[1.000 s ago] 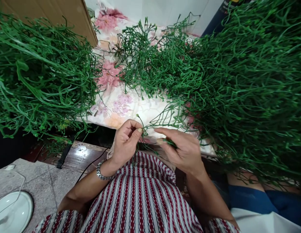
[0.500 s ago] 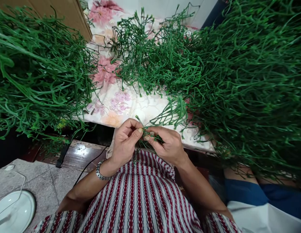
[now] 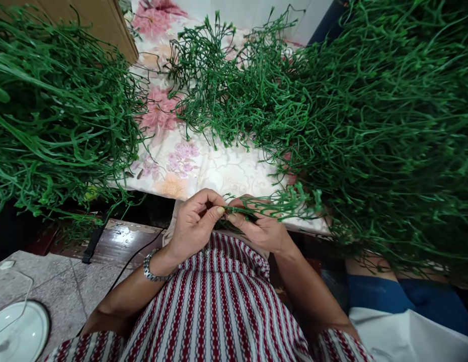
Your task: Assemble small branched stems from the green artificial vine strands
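Both hands meet low in front of my lap, at the near edge of the cloth-covered table. My left hand [image 3: 199,217] pinches the gathered end of a bunch of green plastic stems [image 3: 283,202] between thumb and forefinger. Close beside it, my right hand [image 3: 260,226] is closed on the same bunch, its thumb and fingertips near the joined end. The stems stretch out to the right over the back of my right hand, with small forked tips. What lies between the fingertips is partly hidden.
A heap of green stems [image 3: 60,115] rises on the left, with a larger one [image 3: 388,120] on the right. Looser stems [image 3: 234,95] lie across the flowered tablecloth [image 3: 226,168]. A cardboard box [image 3: 90,25] stands back left. A white round base [image 3: 20,329] is on the floor.
The bunch has swung from pointing up and right to lying nearly flat toward the right, over my right hand. Both hands stay close together.
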A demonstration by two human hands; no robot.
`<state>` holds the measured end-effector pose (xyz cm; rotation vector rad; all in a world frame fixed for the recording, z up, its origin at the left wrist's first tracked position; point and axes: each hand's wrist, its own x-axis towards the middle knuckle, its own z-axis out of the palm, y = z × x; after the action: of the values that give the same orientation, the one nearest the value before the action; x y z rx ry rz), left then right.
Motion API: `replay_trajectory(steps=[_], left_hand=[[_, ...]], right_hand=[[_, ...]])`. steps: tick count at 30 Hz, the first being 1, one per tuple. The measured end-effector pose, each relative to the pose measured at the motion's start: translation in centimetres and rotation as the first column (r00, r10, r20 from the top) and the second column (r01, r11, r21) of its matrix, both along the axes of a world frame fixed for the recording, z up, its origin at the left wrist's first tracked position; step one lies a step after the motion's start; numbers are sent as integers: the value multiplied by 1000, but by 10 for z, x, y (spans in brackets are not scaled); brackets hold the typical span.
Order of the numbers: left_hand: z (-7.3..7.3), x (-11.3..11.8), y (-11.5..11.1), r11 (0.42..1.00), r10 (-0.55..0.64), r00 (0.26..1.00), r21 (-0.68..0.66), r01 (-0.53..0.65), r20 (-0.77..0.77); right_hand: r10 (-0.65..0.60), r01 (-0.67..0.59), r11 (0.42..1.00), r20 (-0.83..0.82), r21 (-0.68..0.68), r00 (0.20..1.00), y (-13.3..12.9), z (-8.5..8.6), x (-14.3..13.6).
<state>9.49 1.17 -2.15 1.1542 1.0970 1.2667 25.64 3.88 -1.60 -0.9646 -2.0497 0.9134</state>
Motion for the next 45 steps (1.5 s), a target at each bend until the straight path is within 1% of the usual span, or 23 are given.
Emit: replay_trajectory(steps=[2,4,7,9,10,12,14,15,17,18,20,21,23,25,28,30,33,34,39,41,45], left_hand=[[6,-3,0,995,-85,994,-64,80,-74],[12,-7,2,980,-173,976,-119,157,-135],[18,-15,7,950,-300,929,-152,271,-216],[19,-20,11,916,-394,891,-173,362,-224],[18,-22,13,894,-440,876,-182,409,-197],[16,-25,15,852,-510,855,-188,488,-96],[13,-27,16,816,-556,831,-188,547,5],[11,-28,16,796,-580,814,-187,576,41],[6,-31,16,739,-641,762,-193,646,95],[4,-33,16,700,-676,726,-199,686,123],[1,-36,16,610,-742,646,-217,762,180],[0,-38,17,568,-767,610,-231,790,199],[-3,-40,17,506,-804,558,-257,823,204],[-5,-42,17,477,-826,532,-274,835,186],[-8,-41,16,442,-848,502,-292,848,173],[-9,-40,15,414,-855,483,-311,856,192],[-7,-38,13,398,-848,487,-358,845,207],[-6,-38,12,398,-847,491,-368,840,205],[3,-41,11,409,-854,499,-403,819,146],[6,-42,11,407,-867,488,-417,813,104],[10,-42,9,408,-888,458,-386,827,44]], right_hand=[[17,-26,995,90,99,996,2,4,4],[-2,-53,975,247,214,969,3,7,7],[-45,-151,926,496,347,867,1,11,9],[-50,-212,903,584,373,810,-1,13,8],[-38,-234,901,603,366,797,-2,14,7],[13,-272,903,612,333,791,-3,15,6],[92,-315,907,601,278,794,-2,15,5],[150,-347,906,584,242,798,-1,14,4],[314,-440,885,505,150,804,4,12,3],[407,-491,866,439,95,801,6,10,2],[586,-603,798,236,-3,775,13,8,-1],[659,-660,750,118,-41,743,15,6,-3],[745,-746,658,-56,-101,664,19,5,-7],[787,-792,591,-105,-152,607,22,3,-8],[823,-813,537,-74,-227,564,23,0,-7],[846,-824,494,-68,-277,530,23,-2,-5],[863,-813,450,-53,-371,502,25,0,-4],[865,-808,442,-52,-389,498,25,1,-4],[850,-788,461,-50,-408,524,26,5,-4],[854,-788,454,-48,-416,518,25,3,-4],[864,-791,448,-26,-417,503,22,2,-4]])
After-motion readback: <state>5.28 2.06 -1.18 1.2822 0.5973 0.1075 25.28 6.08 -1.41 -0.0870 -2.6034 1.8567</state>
